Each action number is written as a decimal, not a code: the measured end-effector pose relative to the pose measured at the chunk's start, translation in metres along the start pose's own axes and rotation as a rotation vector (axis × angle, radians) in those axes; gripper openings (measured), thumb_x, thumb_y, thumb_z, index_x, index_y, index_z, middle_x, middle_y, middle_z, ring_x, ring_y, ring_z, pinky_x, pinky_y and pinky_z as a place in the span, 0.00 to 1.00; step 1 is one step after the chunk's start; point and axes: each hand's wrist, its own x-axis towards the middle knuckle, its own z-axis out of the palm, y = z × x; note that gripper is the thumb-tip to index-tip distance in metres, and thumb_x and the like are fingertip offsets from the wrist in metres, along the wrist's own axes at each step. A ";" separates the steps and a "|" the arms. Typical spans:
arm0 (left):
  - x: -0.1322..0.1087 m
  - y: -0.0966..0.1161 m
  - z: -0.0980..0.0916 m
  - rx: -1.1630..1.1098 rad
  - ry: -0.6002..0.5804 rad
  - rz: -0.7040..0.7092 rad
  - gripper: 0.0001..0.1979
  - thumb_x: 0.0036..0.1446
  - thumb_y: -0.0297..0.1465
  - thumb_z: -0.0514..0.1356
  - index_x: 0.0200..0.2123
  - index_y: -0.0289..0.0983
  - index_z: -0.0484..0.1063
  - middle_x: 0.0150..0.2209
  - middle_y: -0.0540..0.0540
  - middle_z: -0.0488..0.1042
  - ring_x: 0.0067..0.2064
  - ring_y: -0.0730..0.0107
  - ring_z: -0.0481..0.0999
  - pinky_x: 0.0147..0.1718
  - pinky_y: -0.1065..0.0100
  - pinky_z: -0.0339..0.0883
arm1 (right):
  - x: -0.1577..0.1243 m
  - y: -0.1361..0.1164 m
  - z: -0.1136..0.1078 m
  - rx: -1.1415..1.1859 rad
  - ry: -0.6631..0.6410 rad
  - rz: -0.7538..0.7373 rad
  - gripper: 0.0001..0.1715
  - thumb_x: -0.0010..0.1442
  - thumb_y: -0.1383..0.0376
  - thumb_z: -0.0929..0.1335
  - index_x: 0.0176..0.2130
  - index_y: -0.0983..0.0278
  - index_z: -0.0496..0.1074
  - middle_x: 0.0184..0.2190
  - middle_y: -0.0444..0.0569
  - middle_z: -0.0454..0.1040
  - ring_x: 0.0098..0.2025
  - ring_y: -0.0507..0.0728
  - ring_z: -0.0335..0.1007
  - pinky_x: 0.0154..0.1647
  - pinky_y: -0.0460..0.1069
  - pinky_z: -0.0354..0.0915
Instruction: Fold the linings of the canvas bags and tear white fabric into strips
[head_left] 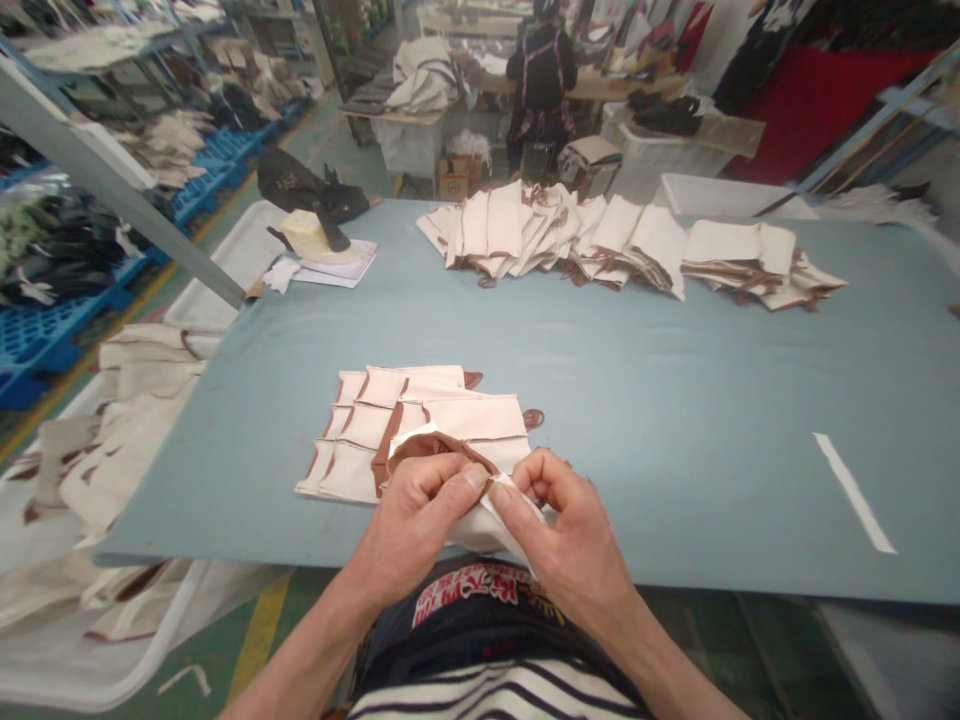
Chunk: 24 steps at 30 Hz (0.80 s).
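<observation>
My left hand (pixel 416 510) and my right hand (pixel 562 525) meet at the near edge of the blue-grey table (pixel 675 400). Both pinch one cream fabric piece with brown trim (pixel 484 520), fingers closed on its folded edge. Just beyond my hands lies a small overlapping stack of the same cream pieces (pixel 405 420). A long row of more such pieces (pixel 615 245) stretches across the far side of the table.
A white strip (pixel 855 493) lies on the table at the right. A dark object on papers (pixel 319 240) sits far left. White bins with fabric (pixel 90 480) stand left of the table. A person in dark clothes (pixel 541 85) works at a far table.
</observation>
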 end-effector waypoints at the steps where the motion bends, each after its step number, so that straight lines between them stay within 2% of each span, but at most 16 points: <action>1: 0.000 -0.001 -0.001 -0.002 -0.005 0.006 0.21 0.66 0.42 0.54 0.23 0.37 0.59 0.23 0.54 0.53 0.26 0.75 0.51 0.24 0.70 0.46 | 0.000 0.001 0.001 0.005 0.006 0.003 0.16 0.61 0.56 0.67 0.26 0.60 0.62 0.20 0.39 0.64 0.23 0.51 0.60 0.25 0.46 0.57; 4: 0.000 -0.002 -0.005 -0.017 -0.039 0.024 0.21 0.66 0.42 0.53 0.23 0.36 0.62 0.24 0.54 0.54 0.27 0.75 0.52 0.25 0.70 0.47 | 0.001 0.003 0.002 0.020 0.000 0.011 0.16 0.61 0.56 0.67 0.27 0.59 0.61 0.20 0.39 0.63 0.22 0.50 0.59 0.24 0.45 0.56; 8: 0.000 -0.004 -0.006 -0.069 -0.089 -0.021 0.14 0.60 0.39 0.59 0.30 0.34 0.72 0.28 0.50 0.67 0.30 0.72 0.62 0.29 0.71 0.57 | 0.002 0.007 0.004 0.015 0.019 -0.026 0.14 0.62 0.57 0.67 0.27 0.60 0.63 0.20 0.39 0.64 0.22 0.50 0.60 0.24 0.45 0.56; 11: 0.000 -0.002 -0.004 -0.043 -0.058 -0.051 0.11 0.57 0.36 0.61 0.32 0.33 0.74 0.30 0.48 0.71 0.31 0.70 0.66 0.31 0.70 0.60 | 0.002 0.010 0.006 0.022 0.043 -0.070 0.14 0.62 0.58 0.67 0.28 0.61 0.64 0.20 0.38 0.64 0.22 0.50 0.60 0.24 0.45 0.56; 14: 0.000 0.002 0.000 -0.014 -0.019 -0.048 0.10 0.56 0.36 0.60 0.30 0.33 0.72 0.30 0.48 0.71 0.31 0.69 0.67 0.31 0.69 0.60 | 0.001 0.014 0.008 0.073 0.033 -0.081 0.14 0.63 0.58 0.67 0.28 0.61 0.64 0.21 0.39 0.64 0.23 0.50 0.60 0.25 0.45 0.57; 18: -0.002 0.006 0.002 0.019 0.009 -0.022 0.11 0.57 0.36 0.59 0.29 0.34 0.72 0.28 0.48 0.71 0.31 0.69 0.67 0.31 0.69 0.61 | 0.000 0.017 0.008 0.211 -0.052 -0.048 0.16 0.64 0.56 0.67 0.30 0.61 0.63 0.23 0.39 0.63 0.25 0.50 0.59 0.26 0.45 0.56; 24: -0.006 0.011 0.006 0.149 0.099 0.065 0.10 0.56 0.33 0.58 0.25 0.34 0.72 0.24 0.50 0.69 0.27 0.72 0.65 0.28 0.71 0.59 | 0.003 0.020 0.001 0.448 -0.280 0.089 0.21 0.66 0.48 0.68 0.33 0.60 0.62 0.23 0.37 0.59 0.24 0.49 0.53 0.24 0.45 0.51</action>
